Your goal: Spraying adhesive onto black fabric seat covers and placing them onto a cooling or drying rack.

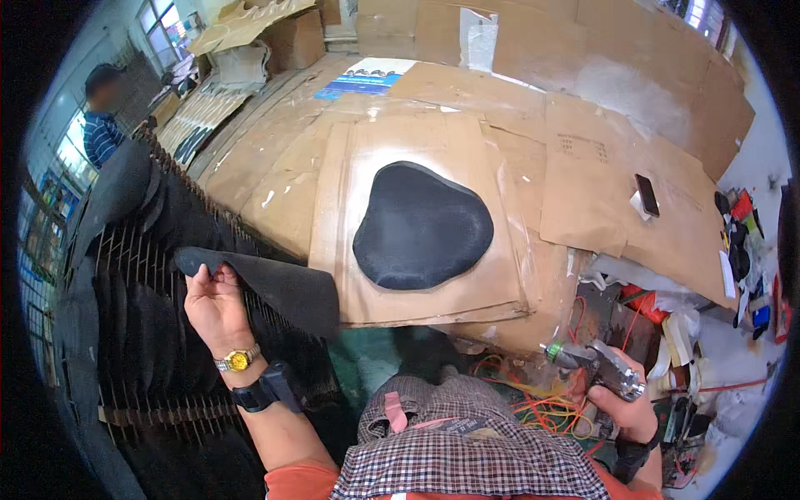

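Observation:
My left hand (213, 308) pinches the edge of a thin black flexible sheet (287, 287) that curls away to the right, between the rack and the board. My right hand (627, 410) is wrapped round a metal spray gun (596, 364) with a green ring near its nozzle end, held low at the right and turned to the left. On the cardboard board (333, 217) in front of me lies a rounded, three-lobed black pad (423, 225). Pale overspray rings the pad. Neither hand touches it.
At left stands a wire rack (158, 408) hung with several black sheets. Cardboard covers the worktable (275, 158); a phone (647, 195) lies at its right. Orange and yellow hoses (542, 408) tangle below the table. A person (102, 121) stands at the far left.

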Action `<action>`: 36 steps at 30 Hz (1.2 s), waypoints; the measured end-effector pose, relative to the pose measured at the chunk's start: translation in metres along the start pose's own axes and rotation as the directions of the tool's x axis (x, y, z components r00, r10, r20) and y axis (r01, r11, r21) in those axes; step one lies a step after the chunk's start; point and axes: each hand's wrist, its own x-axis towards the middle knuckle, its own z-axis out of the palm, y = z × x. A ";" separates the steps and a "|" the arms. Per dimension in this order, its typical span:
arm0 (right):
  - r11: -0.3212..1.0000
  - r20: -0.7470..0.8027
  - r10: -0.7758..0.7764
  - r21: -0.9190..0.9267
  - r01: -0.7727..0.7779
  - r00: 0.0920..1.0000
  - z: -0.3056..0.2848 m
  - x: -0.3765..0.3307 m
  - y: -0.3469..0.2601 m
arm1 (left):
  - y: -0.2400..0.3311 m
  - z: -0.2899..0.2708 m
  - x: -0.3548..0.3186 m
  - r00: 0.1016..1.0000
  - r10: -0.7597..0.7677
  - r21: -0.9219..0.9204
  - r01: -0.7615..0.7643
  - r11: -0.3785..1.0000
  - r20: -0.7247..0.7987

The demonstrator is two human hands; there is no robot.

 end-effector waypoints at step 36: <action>0.995 -0.197 -0.102 -0.002 0.104 0.975 0.014 -0.006 -0.014 | 0.012 0.002 -0.037 0.995 -0.027 0.030 0.031 0.999 -0.097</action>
